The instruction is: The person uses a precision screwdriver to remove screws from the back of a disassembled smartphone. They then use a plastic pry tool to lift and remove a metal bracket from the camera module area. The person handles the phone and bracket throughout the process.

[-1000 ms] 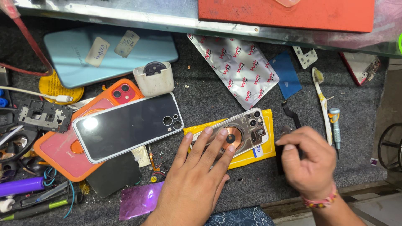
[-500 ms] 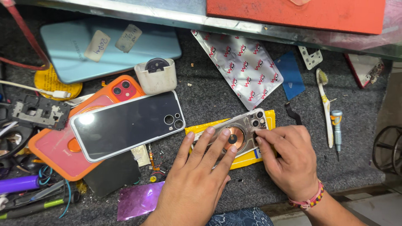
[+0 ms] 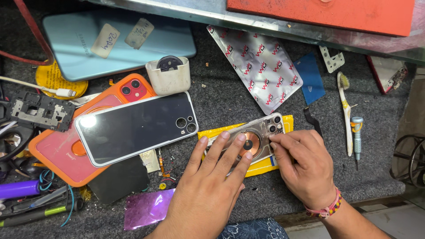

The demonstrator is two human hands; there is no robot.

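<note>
A dark grey felt-covered workbench [image 3: 230,102] lies under a metal-edged shelf [image 3: 265,27], evenly lit.

Grey mat [image 3: 230,95]: phones [image 3: 135,128], foil pouch [image 3: 259,66], toothbrush [image 3: 346,110].

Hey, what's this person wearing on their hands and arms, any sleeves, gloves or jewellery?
Both hands are bare: no gloves, no rings visible. The left hand shows no sleeve, watch or band on the part of the forearm in view. The right hand has a bracelet at the wrist, made of pink thread with small mixed-colour beads. No sleeve shows on the right forearm either.
</note>
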